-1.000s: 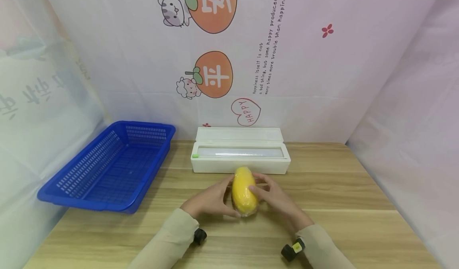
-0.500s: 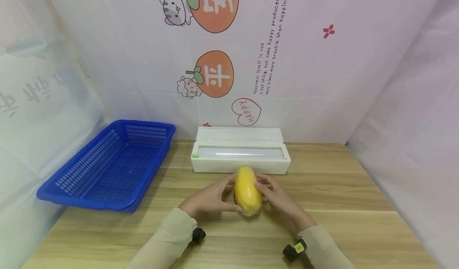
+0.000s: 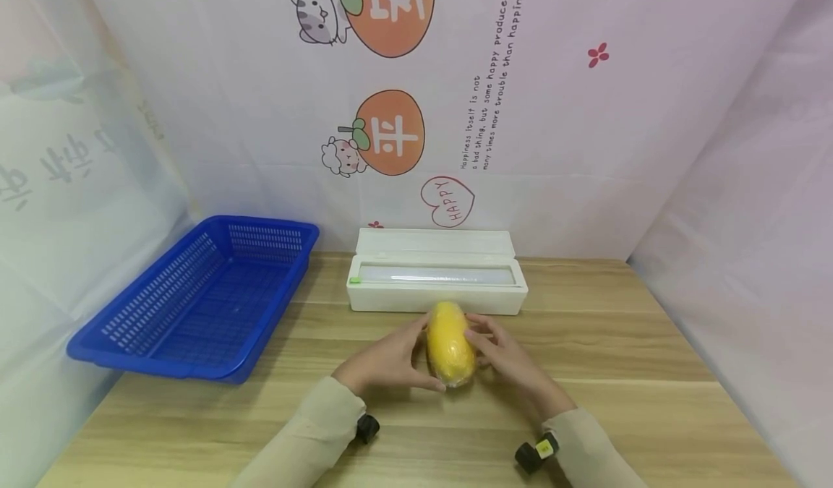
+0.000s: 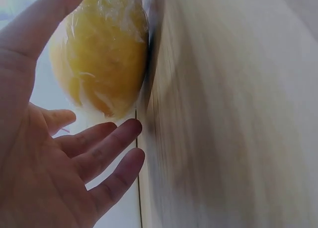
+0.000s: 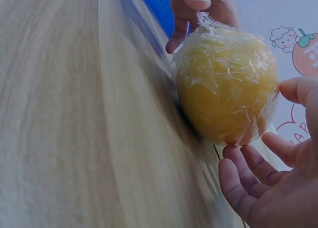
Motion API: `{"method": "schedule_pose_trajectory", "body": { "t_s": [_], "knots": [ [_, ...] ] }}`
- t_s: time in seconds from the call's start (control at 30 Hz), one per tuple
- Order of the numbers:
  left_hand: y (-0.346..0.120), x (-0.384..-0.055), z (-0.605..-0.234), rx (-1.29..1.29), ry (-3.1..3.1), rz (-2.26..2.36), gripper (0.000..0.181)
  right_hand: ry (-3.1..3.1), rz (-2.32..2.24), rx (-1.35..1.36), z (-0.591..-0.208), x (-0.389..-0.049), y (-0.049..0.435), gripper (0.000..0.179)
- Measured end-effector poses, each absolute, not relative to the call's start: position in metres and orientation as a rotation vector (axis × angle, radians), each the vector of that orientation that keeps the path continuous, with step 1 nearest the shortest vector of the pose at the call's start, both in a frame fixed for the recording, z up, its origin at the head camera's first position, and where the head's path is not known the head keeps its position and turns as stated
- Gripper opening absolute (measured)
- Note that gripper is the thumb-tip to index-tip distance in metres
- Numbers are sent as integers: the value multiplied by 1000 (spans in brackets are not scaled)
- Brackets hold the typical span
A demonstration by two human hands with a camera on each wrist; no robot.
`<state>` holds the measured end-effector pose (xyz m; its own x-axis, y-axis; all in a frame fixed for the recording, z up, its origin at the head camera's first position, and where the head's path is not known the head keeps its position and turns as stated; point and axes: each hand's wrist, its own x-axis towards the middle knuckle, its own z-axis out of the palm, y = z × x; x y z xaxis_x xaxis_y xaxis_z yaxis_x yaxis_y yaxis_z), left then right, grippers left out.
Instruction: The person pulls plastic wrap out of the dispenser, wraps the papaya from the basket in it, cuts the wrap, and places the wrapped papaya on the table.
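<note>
A yellow oval fruit [image 3: 450,343], its exact kind unclear, lies lengthwise on the wooden table, wrapped in crinkled clear cling film. My right hand [image 3: 510,361] holds its right side, the thumb high on the fruit and the curled fingertips lower down, as the right wrist view shows on the wrapped fruit [image 5: 223,84]. Around the left side curves my left hand [image 3: 389,366], thumb by the near end. In the left wrist view the fingers of that left hand [image 4: 54,168] are spread and loosely extended beside the fruit; whether they touch it is hard to tell. A gathered twist of film sticks out at the near end.
Just behind the fruit stands a white cling film dispenser [image 3: 436,301], lid raised, with the roll visible inside. A blue plastic basket [image 3: 270,329] sits at the left. Printed white cloth [image 3: 553,126] hangs behind and at both sides.
The fruit has shifted slightly to the right and turned a little between the hands. Both hands have moved slightly right with it.
</note>
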<state>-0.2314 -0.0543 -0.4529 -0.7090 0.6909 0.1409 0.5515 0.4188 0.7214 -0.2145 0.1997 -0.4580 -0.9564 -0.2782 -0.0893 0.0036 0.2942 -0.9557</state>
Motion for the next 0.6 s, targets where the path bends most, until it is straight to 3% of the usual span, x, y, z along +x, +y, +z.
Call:
{"method": "schedule_pose_trajectory", "body": {
  "t_s": [0.6],
  "knots": [
    [-49,-233,-449,1034,2704,890,114,2293,-1712,-304,-458,-213,203,57]
  ]
}}
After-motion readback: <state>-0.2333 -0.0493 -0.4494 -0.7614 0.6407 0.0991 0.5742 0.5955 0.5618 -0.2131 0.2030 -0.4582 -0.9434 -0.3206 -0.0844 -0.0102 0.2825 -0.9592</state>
